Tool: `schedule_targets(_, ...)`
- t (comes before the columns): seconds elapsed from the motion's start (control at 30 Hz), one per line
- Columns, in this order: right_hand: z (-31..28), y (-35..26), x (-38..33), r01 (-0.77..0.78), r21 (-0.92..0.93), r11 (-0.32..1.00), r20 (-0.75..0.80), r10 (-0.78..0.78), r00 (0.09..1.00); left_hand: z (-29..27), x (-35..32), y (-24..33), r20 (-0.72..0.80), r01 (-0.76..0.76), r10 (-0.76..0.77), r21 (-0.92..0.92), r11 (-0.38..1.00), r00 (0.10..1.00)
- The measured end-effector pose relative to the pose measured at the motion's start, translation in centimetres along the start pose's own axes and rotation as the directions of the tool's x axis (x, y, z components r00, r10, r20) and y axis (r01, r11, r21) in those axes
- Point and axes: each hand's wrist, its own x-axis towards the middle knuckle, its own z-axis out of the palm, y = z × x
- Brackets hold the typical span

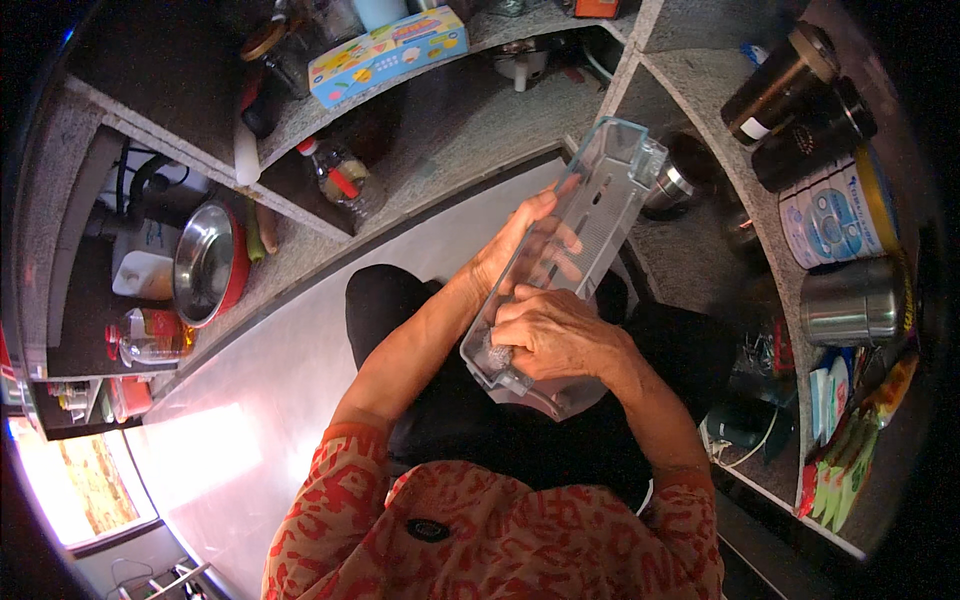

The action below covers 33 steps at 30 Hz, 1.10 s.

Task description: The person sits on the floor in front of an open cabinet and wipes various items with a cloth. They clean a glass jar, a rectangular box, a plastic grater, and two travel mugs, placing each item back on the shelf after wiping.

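Note:
A long, narrow clear plastic bin (600, 215) is held tilted over my lap, its far end up to the right. The floor of the bin shows small slots and a ribbed pattern. My left hand (525, 240) grips its left long side, and some fingers show through the clear plastic. Inside the near end is my right hand (550, 335), its fingers curled around a small grey scourer (498, 356) that looks like steel wool. The scourer presses near the bin's near left corner. Part of it is hidden under the fingers.
Shelving surrounds me on the left, ahead and right. A steel bowl with a red outside (208, 262) and an oil bottle (155, 337) are at left. Ahead are a blue box (388, 58) and a red-capped bottle (337, 175). Dark tumblers (782, 82) and a tin (835, 212) stand right.

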Motion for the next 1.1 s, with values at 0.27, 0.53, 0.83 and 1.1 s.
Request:
schedule_targets(0.27, -4.3, 2.1, -4.3, -0.342, 0.085, 0.936, -0.326, 0.351, 0.878, -2.1, 0.2, 0.1, -0.025, -0.024, 0.023, -0.004, 1.0, 0.999)
schedule_targets(0.53, 0.1, -1.5, -2.5, 0.001, 0.117, 0.993, -0.131, 0.014, 0.991, -2.4, 0.7, 0.1, -0.102, -0.029, 0.024, -0.042, 0.999, 0.995)
schedule_targets(0.83, -3.0, 1.6, -5.7, -0.291, 0.241, 0.926, 0.096, 0.276, 0.956, -2.5, 0.3, 0.5, -0.059, -0.07, 0.067, -0.049, 0.996, 0.996)
schedule_targets(1.1, -2.6, 5.0, -6.1, -0.206, 0.769, 0.605, -0.364, 0.68, 0.636, -0.9, -0.3, 0.7, 0.003, -0.078, 0.079, -0.134, 0.988, 0.997)
